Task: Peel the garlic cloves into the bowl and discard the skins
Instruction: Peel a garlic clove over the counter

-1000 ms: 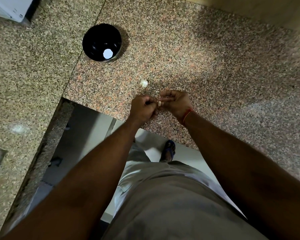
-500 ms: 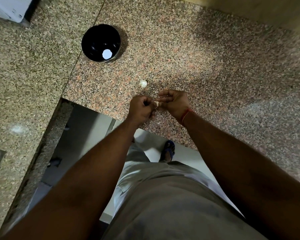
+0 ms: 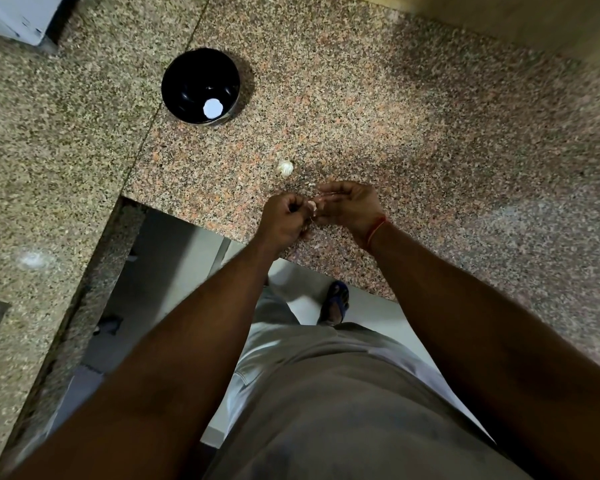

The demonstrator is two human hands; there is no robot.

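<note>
From the head camera we see both hands meeting over the near edge of the granite counter (image 3: 430, 140). Our left hand (image 3: 284, 220) is curled tight and our right hand (image 3: 350, 209) curls in from the other side, the two pinching a small pale garlic clove (image 3: 312, 206) between them; it is too small to tell how much skin is on it. A whole garlic bulb (image 3: 285, 168) lies just beyond the hands. The black bowl (image 3: 187, 77) sits well apart, farther back to the left.
</note>
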